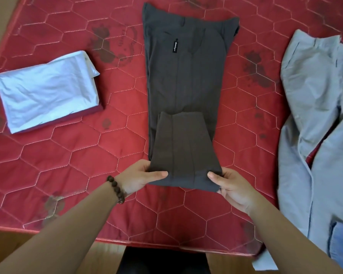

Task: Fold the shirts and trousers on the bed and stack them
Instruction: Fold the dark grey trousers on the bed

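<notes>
Bare bed (71, 155) between folded white shirt (48, 91) and dark trousers (184, 82); grey trousers (315, 115), apparently unfolded, block the right.

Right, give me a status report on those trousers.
Both hands pinching the fold: left hand, right hand. Dark trousers flat on the bed, hem doubled back. Folded pile left, grey clothes right. Path free.

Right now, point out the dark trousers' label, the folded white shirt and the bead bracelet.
trousers' label (175, 45): head view, middle of black tag.
folded white shirt (48, 89): head view, top face.
bead bracelet (117, 189): head view, beads on left wrist.
</notes>
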The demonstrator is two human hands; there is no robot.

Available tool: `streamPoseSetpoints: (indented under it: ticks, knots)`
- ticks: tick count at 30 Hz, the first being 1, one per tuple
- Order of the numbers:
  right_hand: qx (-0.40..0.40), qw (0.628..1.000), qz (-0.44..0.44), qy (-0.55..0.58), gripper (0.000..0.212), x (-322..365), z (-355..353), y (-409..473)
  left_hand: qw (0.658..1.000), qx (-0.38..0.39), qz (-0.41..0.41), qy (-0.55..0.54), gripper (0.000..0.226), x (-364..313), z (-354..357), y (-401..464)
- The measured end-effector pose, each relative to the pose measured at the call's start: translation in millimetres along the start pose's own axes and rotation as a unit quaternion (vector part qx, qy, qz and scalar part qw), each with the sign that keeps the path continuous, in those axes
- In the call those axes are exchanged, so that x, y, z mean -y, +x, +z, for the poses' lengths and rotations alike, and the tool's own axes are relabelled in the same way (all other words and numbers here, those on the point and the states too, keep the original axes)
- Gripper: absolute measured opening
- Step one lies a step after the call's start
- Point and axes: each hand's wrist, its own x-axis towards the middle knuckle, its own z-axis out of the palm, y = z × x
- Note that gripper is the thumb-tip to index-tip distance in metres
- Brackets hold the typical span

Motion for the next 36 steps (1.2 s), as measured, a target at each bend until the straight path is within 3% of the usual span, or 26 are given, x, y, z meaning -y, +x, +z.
streamPoseSetpoints:
  ticks: [2, 5, 7, 10, 14, 16, 18, 20, 21, 24, 30, 32, 36]
  knots:
    - [0.012, 1.0, -0.005, 0.0, 0.032, -5, -2, -9, 1.0, 0.003, -0.001, 0.002, 0.043, 3, 1, -6]
    - [-0.007, 0.998, 0.054, -0.01, 0.029, -24, -3, -10, 0.998, 0.011, -0.05, 0.031, 0.031, 24, 3, -11]
    - [-0.039, 0.993, 0.107, -0.005, 0.03, -38, 0, -3, 0.991, -0.056, -0.107, 0.052, 0.033, 40, 11, -8]
    - [-0.092, 0.991, 0.098, -0.004, 0.027, -55, 3, 10, 0.974, -0.19, -0.119, 0.033, 0.016, 62, 22, 4]
    - [-0.174, 0.975, 0.084, -0.112, 0.011, -74, 7, 20, 0.921, -0.282, -0.169, 0.208, 0.026, 78, 33, 9]
    - [-0.277, 0.914, 0.005, -0.295, 0.014, -77, 11, 20, 0.846, -0.378, -0.154, 0.342, 0.03, 76, 44, 7]
    - [-0.361, 0.783, -0.17, -0.477, 0.029, -74, 16, 22, 0.775, -0.427, -0.005, 0.466, 0.032, 67, 56, 11]
    - [-0.31, 0.686, -0.299, -0.587, 0.044, -68, 26, 32, 0.729, -0.345, 0.136, 0.575, 0.041, 68, 64, 25]
    - [-0.253, 0.657, -0.321, -0.633, 0.051, -71, 29, 43, 0.713, -0.28, 0.155, 0.624, 0.049, 71, 64, 37]
    - [-0.151, 0.605, -0.304, -0.72, 0.06, -70, 24, 81, 0.677, -0.181, 0.103, 0.706, 0.063, 76, 46, 73]
    - [-0.146, 0.548, -0.249, -0.785, 0.056, -28, -41, 128, 0.647, -0.204, 0.1, 0.728, 0.056, 69, -37, 102]
    - [-0.124, 0.505, -0.279, -0.807, 0.053, -14, -58, 127, 0.62, -0.178, 0.149, 0.749, 0.056, 63, -59, 100]
    - [-0.051, 0.419, -0.333, -0.843, 0.101, 5, -84, 110, 0.549, -0.084, 0.211, 0.804, 0.091, 43, -90, 87]
